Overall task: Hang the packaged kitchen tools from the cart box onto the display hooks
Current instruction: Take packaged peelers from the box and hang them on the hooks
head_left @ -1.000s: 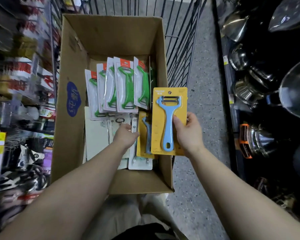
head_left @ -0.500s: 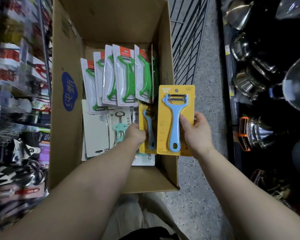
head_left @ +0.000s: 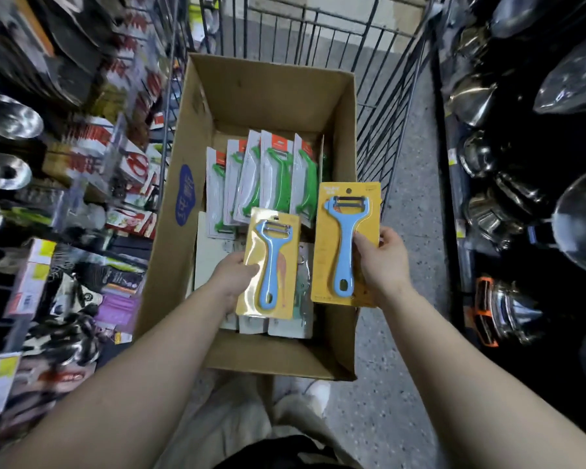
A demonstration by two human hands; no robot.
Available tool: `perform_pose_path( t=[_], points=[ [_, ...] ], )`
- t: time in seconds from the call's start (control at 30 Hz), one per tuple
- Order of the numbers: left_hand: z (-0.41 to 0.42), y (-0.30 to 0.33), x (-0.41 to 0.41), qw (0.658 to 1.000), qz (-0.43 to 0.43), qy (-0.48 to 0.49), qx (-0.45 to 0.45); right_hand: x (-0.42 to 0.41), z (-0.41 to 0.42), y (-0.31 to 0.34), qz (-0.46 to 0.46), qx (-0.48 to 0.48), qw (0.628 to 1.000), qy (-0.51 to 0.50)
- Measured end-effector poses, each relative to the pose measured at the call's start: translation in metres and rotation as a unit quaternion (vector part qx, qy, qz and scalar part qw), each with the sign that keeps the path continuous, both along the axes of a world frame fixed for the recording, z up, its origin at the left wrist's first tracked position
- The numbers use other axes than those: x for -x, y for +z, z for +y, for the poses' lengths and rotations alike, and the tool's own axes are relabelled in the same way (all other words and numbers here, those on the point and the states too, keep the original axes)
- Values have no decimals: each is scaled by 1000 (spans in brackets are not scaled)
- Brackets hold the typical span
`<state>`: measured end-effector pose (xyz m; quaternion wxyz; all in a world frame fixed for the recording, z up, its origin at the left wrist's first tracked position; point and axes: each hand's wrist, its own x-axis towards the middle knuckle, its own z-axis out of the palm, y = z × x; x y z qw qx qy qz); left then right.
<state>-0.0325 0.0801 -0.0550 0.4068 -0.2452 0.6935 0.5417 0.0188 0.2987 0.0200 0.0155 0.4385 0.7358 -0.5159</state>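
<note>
Left hand (head_left: 232, 277), right hand (head_left: 384, 262) gripping peeler cards

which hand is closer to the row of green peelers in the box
Left. The left hand, holding a yellow-carded blue peeler, sits just below the green peelers. The right hand is lower and off to their right.

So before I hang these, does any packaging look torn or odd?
Nothing stands out. Both yellow peeler cards, in the left hand and right hand, look flat and intact; the green packs stand neatly in the box.
</note>
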Motion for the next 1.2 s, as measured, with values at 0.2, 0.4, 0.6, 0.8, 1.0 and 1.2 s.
perform_pose_path(
  t=[0.2, 0.4, 0.6, 0.8, 1.0, 1.2],
  points=[
    [-7, 44, -6, 995, 44, 90, -26, 8, -20, 15, 41, 36, 997, 52],
    [-19, 87, -42, 976, 106, 188, -9, 0, -32, 33, 83, 60, 987, 127],
    [-36, 120, -103, 946, 166, 279, -24, -25, -56, 61, 115, 85, 965, 219],
    [-65, 141, -170, 910, 211, 357, -5, -59, -90, 85, 127, 109, 929, 329],
    [-106, 156, -234, 857, 221, 465, 7, -87, -148, 96, 122, 154, 880, 432],
    [-152, 184, -306, 797, 248, 549, 42, -119, -224, 115, 136, 158, 814, 542]
  ],
)
